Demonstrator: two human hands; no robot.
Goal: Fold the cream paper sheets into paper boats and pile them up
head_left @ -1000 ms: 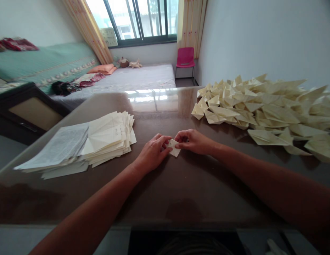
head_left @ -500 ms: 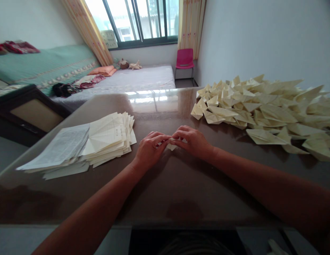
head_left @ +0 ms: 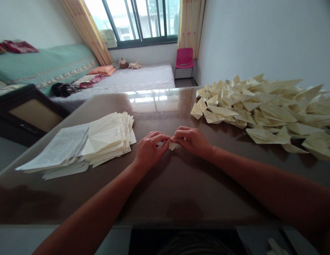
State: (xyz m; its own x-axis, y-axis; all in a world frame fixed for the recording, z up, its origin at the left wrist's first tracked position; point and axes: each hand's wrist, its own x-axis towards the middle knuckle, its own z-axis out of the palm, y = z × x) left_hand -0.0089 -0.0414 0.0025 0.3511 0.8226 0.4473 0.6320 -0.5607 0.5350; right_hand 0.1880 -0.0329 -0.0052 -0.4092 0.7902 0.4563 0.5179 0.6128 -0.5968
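Your left hand (head_left: 151,148) and right hand (head_left: 193,140) meet mid-scene on the table (head_left: 159,193), fingertips pinching 1 small folded paper (head_left: 172,146), judged unfinished; folded pieces (head_left: 260,104) heaped far right appear done; the left paper stack (head_left: 104,139) looks unshaped

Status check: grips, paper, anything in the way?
Left grip, right grip: both pinching small folded paper. Paper partly hidden. Paper stack left, folded-paper pile right, neither touching the grips.

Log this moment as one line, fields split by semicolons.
left hand: pinching folded paper; right hand: pinching same paper; to the left: paper sheets; to the right: folded-paper heap
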